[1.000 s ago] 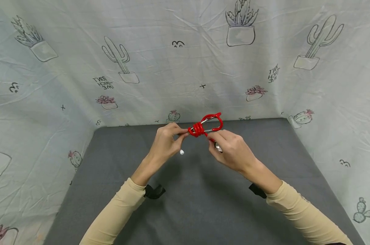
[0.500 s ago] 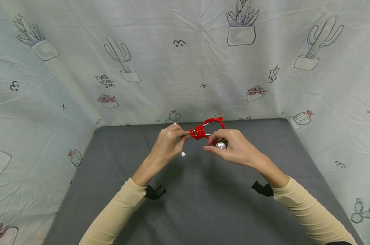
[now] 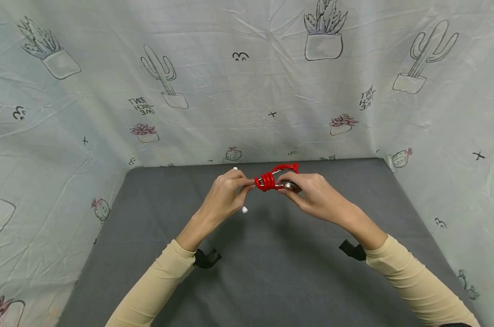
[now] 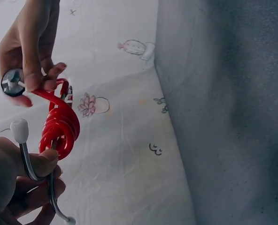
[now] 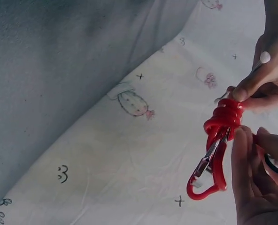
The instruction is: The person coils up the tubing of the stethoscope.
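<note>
A stethoscope is held above the table between both hands; its red tubing point(image 3: 267, 181) is wound in several coils around the metal ear tubes. My left hand point(image 3: 224, 190) pinches the ear tubes just beside the coils, and a white ear tip point(image 4: 19, 130) sticks out on either side of it. On the other side my right hand point(image 3: 314, 195) holds the tubing end close to the round chest piece point(image 4: 12, 82), which sits by the palm. Past the coils, a red loop point(image 5: 219, 176) runs along the metal tubes, partly behind the right fingers in the head view.
Below the hands spreads a dark grey table point(image 3: 247, 272). A pale cloth point(image 3: 214, 91) printed with cacti hangs behind it and along both sides. Each wrist carries a black strap point(image 3: 207, 259).
My right hand has shifted its grip and turned the chest piece, with fingers now closer to the coils. The coils and far loop have sunk a little, and the left hand still pinches the tubes.
</note>
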Motion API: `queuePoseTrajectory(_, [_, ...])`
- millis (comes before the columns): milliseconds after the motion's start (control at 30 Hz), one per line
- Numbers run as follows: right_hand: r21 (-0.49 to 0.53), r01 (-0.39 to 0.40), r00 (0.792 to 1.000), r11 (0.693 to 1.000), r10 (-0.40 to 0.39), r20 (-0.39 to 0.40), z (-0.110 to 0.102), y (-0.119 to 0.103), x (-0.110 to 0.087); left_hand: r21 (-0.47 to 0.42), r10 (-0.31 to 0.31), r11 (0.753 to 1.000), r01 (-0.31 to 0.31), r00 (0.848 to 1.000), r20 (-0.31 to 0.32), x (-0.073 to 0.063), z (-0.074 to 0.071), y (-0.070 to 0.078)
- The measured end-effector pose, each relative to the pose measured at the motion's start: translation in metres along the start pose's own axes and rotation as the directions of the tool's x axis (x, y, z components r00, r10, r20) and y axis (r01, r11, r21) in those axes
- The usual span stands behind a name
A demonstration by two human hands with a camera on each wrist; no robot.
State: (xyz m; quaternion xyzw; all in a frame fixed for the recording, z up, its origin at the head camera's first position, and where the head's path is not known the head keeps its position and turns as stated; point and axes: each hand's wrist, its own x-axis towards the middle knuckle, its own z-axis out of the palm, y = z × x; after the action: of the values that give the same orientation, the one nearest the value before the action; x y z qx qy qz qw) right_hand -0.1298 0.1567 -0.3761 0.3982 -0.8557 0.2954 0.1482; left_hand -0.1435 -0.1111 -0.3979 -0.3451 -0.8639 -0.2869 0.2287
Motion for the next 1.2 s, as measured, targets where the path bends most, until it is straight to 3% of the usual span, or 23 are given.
queuePoseTrajectory(133, [-0.031,0.071,0.994,0.997,-0.074,-0.077,0.002,0.006,0.003,-0.010,0.005,1.000,-0.004,1.000,0.006,-0.002,0.003,-0.002])
queuePoseTrajectory(533, [-0.014,0.138,0.967,0.990,-0.138,-0.212,0.002,0.021,0.005,-0.038,0.008,0.999,-0.009,1.000,-0.016,-0.001,0.002,-0.005])
queuePoseTrajectory(867, [-0.021,0.108,0.988,0.994,-0.110,-0.107,-0.003,0.028,0.004,-0.056,-0.022,0.998,0.021,1.000,-0.006,0.000,0.001,-0.009])
queuePoseTrajectory(1067, [-0.065,0.115,0.965,0.991,-0.127,-0.229,0.000,0.030,0.006,-0.044,-0.020,0.999,0.019,1.000,-0.020,0.001,0.001,-0.010])
queuePoseTrajectory(1200, [-0.022,0.104,0.944,0.994,-0.106,-0.311,0.005,0.036,0.007,-0.041,-0.008,0.999,0.006,0.999,-0.051,0.001,0.002,-0.012])
